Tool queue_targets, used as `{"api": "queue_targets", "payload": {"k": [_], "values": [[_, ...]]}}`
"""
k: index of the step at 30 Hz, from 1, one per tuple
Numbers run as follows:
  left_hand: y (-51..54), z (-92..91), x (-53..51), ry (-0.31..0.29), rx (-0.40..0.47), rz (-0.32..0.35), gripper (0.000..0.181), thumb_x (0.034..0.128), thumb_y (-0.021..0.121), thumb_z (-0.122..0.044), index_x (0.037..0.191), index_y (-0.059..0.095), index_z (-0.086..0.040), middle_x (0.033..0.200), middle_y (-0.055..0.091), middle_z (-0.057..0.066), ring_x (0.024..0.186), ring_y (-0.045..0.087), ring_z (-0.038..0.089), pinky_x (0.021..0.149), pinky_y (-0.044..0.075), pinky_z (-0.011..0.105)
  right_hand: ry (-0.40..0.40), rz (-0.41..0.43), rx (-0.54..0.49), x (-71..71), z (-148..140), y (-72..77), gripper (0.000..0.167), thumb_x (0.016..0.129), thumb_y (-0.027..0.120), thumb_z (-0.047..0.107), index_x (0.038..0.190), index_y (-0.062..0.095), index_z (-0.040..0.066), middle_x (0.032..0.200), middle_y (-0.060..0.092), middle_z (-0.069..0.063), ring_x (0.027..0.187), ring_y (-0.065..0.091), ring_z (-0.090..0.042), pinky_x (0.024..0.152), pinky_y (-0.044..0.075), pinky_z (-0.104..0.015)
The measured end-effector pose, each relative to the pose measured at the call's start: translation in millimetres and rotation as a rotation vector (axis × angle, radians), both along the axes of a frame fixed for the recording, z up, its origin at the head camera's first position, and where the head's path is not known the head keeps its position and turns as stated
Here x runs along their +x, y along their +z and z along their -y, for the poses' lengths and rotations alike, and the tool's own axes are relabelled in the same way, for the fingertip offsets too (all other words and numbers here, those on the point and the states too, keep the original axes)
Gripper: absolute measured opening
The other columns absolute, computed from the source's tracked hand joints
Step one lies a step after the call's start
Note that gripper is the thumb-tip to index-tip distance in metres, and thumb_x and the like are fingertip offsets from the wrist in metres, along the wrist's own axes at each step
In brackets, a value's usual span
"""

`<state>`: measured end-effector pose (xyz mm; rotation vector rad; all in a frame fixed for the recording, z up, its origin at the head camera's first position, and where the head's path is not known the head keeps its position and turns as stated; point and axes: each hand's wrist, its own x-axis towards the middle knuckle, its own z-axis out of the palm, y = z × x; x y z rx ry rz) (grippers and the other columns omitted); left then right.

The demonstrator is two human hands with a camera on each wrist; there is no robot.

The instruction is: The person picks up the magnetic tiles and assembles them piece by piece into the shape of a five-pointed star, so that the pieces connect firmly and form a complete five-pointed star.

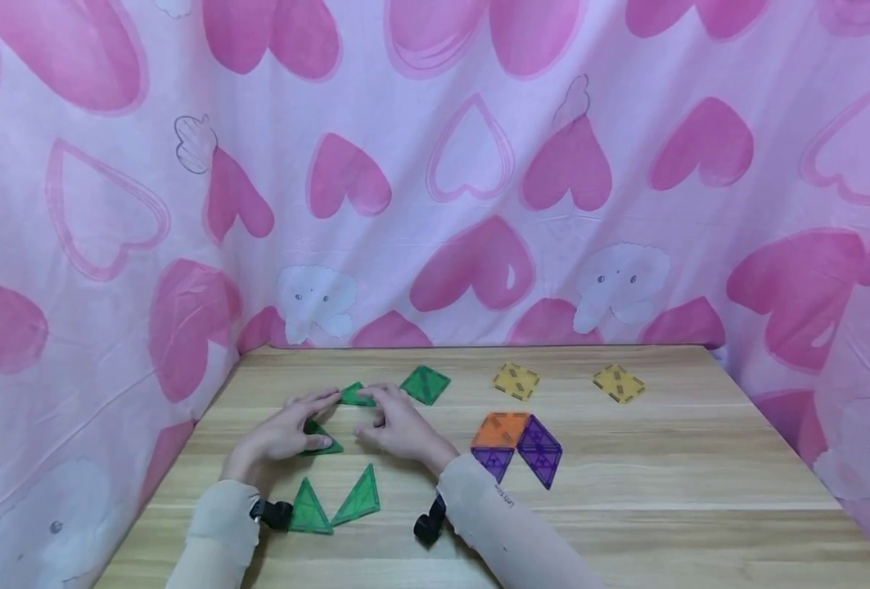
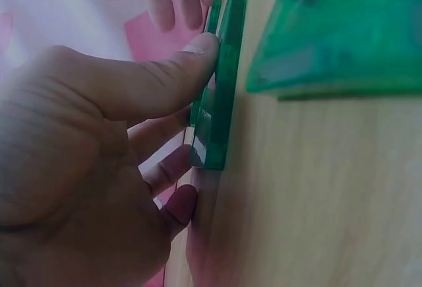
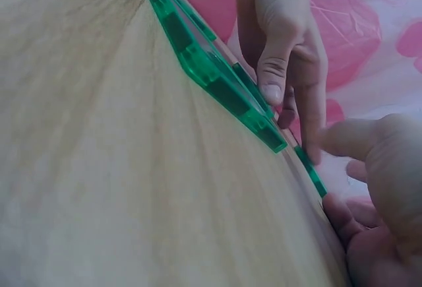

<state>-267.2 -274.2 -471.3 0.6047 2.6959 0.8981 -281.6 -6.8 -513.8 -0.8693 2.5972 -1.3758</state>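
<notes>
My left hand lies over a green triangular magnetic tile, its thumb touching that tile. Its fingers reach forward to the left end of another green tile farther back. At that far tile's right end is my right hand, index finger stretched to it and thumb apart from the fingers. In the left wrist view, the thumb meets the edge of a green tile lying flat. The right wrist view shows both hands around the far green tile, with nearer green tiles beside them.
Two green triangle tiles lie nearer me. A green square tile and two yellow tiles lie along the back. An orange tile adjoins purple tiles, partly behind the right forearm. A heart-patterned curtain borders the table.
</notes>
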Motion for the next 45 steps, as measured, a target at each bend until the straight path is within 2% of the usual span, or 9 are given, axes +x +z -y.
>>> {"api": "queue_targets", "payload": {"k": [8, 13, 17, 22, 27, 30, 34, 38, 45], "values": [[-3.7, -3.3, -2.4, 0.012, 0.015, -0.043, 0.077, 0.1001, 0.084, -0.018, 0.168, 0.049, -0.008, 0.177, 0.037, 0.023, 0.156, 0.037, 0.054, 0.122, 0.031, 0.081, -0.009, -0.060, 0.085, 0.0, 1, 1.5, 0.047, 0.109, 0.074, 0.023, 0.152, 0.066, 0.004, 0.160, 0.049, -0.013, 0.103, 0.058, -0.006, 0.099, 0.054, -0.027], [-0.2, -3.9, -3.1, 0.132, 0.052, -0.097, 0.072, 0.0994, 0.087, -0.019, 0.161, 0.055, -0.001, 0.159, 0.058, 0.027, 0.137, 0.062, 0.050, 0.116, 0.049, 0.069, -0.011, -0.032, 0.023, 0.7, 2, 0.7, 0.041, 0.107, 0.076, 0.013, 0.144, 0.068, -0.002, 0.162, 0.045, -0.016, 0.109, 0.061, -0.008, 0.098, 0.056, -0.022], [9.0, 0.2, 2.0, 0.213, 0.037, -0.050, 0.066, 0.0946, 0.092, -0.023, 0.150, 0.064, 0.000, 0.140, 0.072, 0.023, 0.117, 0.069, 0.037, 0.101, 0.059, 0.057, -0.010, -0.044, 0.021, 0.2, 1, 0.4, 0.035, 0.105, 0.078, 0.007, 0.137, 0.068, -0.002, 0.165, 0.047, -0.019, 0.108, 0.064, -0.007, 0.095, 0.057, -0.018], [15.6, 0.6, 6.4, 0.192, -0.002, 0.007, 0.075, 0.0789, 0.104, -0.022, 0.143, 0.070, -0.002, 0.129, 0.071, 0.017, 0.105, 0.064, 0.027, 0.088, 0.057, 0.042, -0.029, -0.072, 0.062, -1.1, 0, 1.3, 0.029, 0.104, 0.080, 0.008, 0.130, 0.069, 0.002, 0.164, 0.052, -0.017, 0.105, 0.067, -0.005, 0.094, 0.057, -0.017], [10.4, -6.3, 3.6, 0.182, -0.030, -0.040, 0.074, 0.0751, 0.106, -0.020, 0.139, 0.073, -0.001, 0.116, 0.071, 0.011, 0.103, 0.066, 0.025, 0.090, 0.058, 0.044, -0.031, -0.040, 0.028, -1.7, 1, 0.5, 0.021, 0.103, 0.081, 0.008, 0.121, 0.071, 0.005, 0.159, 0.055, -0.015, 0.104, 0.068, -0.005, 0.091, 0.058, -0.017], [8.0, -11.3, 2.8, 0.187, -0.045, -0.078, 0.072, 0.0764, 0.105, -0.020, 0.138, 0.074, 0.001, 0.115, 0.071, 0.012, 0.105, 0.068, 0.027, 0.094, 0.060, 0.051, -0.034, -0.031, 0.010, -1.8, 2, -0.9, 0.025, 0.102, 0.083, 0.010, 0.123, 0.070, 0.006, 0.146, 0.058, -0.013, 0.100, 0.066, -0.003, 0.088, 0.058, -0.017], [7.3, -17.5, 3.1, 0.208, -0.047, -0.098, 0.073, 0.0789, 0.104, -0.020, 0.141, 0.073, 0.002, 0.118, 0.069, 0.014, 0.105, 0.066, 0.028, 0.096, 0.059, 0.054, -0.032, -0.033, 0.000, -1.2, 1, -0.6, 0.045, 0.100, 0.086, 0.012, 0.139, 0.064, 0.007, 0.128, 0.059, -0.008, 0.095, 0.062, -0.001, 0.086, 0.058, -0.018], [6.2, -22.6, 3.6, 0.200, -0.043, -0.121, 0.076, 0.0810, 0.102, -0.018, 0.145, 0.069, 0.005, 0.123, 0.069, 0.017, 0.104, 0.066, 0.028, 0.095, 0.060, 0.052, -0.024, -0.031, -0.010, -0.3, 0, -0.6, 0.058, 0.097, 0.089, 0.014, 0.148, 0.061, 0.008, 0.123, 0.060, -0.007, 0.095, 0.061, -0.003, 0.087, 0.058, -0.020], [4.1, -28.3, 3.1, 0.181, -0.023, -0.138, 0.078, 0.0844, 0.099, -0.012, 0.150, 0.063, 0.008, 0.131, 0.069, 0.022, 0.110, 0.069, 0.030, 0.099, 0.061, 0.053, -0.010, -0.047, 0.029, 0.7, 0, -3.9, 0.062, 0.096, 0.092, 0.022, 0.150, 0.063, 0.012, 0.124, 0.059, -0.003, 0.097, 0.059, -0.003, 0.088, 0.055, -0.020]]}}
